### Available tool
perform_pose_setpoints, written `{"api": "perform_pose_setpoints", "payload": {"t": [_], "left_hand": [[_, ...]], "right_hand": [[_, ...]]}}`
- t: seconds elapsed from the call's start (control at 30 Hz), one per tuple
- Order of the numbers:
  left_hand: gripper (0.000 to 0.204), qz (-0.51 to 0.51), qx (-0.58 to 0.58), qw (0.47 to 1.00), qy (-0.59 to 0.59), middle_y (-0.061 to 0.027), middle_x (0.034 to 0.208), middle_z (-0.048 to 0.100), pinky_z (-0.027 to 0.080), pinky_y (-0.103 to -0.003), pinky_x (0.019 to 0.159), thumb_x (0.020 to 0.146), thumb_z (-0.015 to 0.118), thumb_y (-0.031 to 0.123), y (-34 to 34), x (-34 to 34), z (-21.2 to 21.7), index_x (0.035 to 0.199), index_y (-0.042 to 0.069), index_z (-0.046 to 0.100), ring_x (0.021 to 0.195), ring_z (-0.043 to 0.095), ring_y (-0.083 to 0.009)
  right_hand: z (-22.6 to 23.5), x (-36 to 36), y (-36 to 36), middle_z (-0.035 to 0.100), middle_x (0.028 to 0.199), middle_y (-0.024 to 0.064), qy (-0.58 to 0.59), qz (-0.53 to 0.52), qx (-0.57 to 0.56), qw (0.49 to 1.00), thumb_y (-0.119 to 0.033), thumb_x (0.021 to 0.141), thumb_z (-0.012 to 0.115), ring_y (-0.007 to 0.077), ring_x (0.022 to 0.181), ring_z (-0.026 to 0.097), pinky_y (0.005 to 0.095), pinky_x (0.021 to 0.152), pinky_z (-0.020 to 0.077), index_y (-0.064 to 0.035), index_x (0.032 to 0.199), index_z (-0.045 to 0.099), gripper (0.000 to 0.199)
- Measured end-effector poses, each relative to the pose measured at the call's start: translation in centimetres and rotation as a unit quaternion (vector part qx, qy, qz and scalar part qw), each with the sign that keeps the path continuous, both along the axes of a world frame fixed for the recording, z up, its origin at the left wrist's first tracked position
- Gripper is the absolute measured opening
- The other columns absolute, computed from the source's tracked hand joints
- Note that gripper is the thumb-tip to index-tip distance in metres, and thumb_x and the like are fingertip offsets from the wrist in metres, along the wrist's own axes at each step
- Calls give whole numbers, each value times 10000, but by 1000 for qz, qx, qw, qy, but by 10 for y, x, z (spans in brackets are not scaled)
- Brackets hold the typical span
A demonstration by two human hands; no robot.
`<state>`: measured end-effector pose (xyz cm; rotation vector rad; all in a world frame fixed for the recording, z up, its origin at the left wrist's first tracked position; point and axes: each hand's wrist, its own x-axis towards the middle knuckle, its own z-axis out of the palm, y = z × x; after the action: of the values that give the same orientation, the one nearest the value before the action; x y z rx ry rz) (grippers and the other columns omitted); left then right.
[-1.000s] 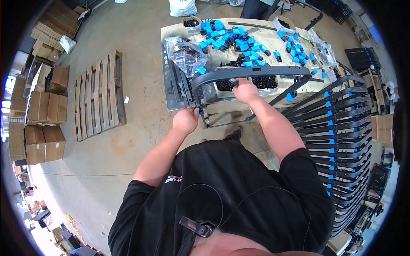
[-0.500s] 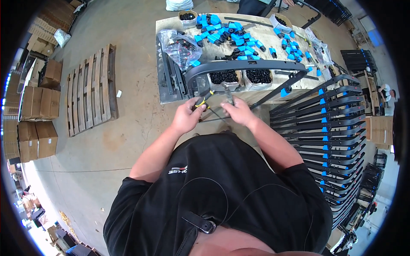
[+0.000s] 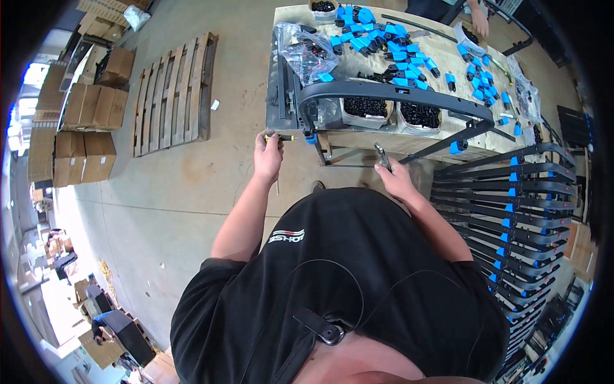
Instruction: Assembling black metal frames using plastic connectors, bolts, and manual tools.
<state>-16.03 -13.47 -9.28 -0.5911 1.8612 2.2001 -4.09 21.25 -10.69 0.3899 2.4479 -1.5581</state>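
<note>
Left hand: I see the left hand (image 3: 268,157) closed around a yellow-and-black handle (image 3: 287,137), near the left end of the dark curved frame (image 3: 403,91). The handle lies sideways, so its thin tip is directed to that end; I cannot tell if they touch.
Thin rod: Below the same hand a thin rod (image 3: 277,188) hangs down; I cannot tell if it belongs to the same tool.
Right hand: The right hand (image 3: 399,182) is closed on a metal tool (image 3: 382,153), its head pointing up, well apart from the left hand, probably so that it is ready without blocking the frame.
Curved frame: It arches over the near edge of the table (image 3: 441,51), its ends with blue pieces coming out in front, which in my judgement makes them easy to reach.
Open boxes: Two boxes (image 3: 419,130) of small black parts stand behind the arch at the edge, I suppose for short reach.
Frame row: Similar frames (image 3: 531,208) are nested closely at right, likely to save floor.
</note>
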Motion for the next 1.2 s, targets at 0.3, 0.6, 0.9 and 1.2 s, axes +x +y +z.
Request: {"api": "perform_pose_setpoints", "payload": {"t": [0.3,0.6,0.9,1.2], "left_hand": [[225,54,19,998,-40,13,748,484,301,-216,430,1022,625,262,26,-11,-27,990,108,464,505,399,-52],[233,-47,57,997,21,-18,966,646,422,-320,910,981,603,214,0,-21,-36,1150,58,568,980,547,-128],[293,-63,-121,990,31,-15,785,561,377,-250,423,1028,592,183,12,-19,-39,1290,69,529,537,470,-86],[148,-143,47,979,-137,29,741,458,262,-229,417,1013,610,142,7,-32,0,1128,131,517,508,349,-51]], "right_hand": [[14,-1,26,686,899,238,-25,81,39,996,-350,960,636,381,843,664,427,789,512,20,1137,650,410],[-26,39,49,664,804,158,-132,6,33,991,-290,908,673,246,778,646,401,743,507,0,1016,649,310],[4,5,-41,572,725,47,-191,-57,-182,963,-187,947,554,144,670,564,339,597,480,-54,1011,625,163],[-15,-49,-117,581,800,49,-132,-65,-185,972,-169,976,488,150,696,554,341,604,474,-50,1138,606,233]]}}
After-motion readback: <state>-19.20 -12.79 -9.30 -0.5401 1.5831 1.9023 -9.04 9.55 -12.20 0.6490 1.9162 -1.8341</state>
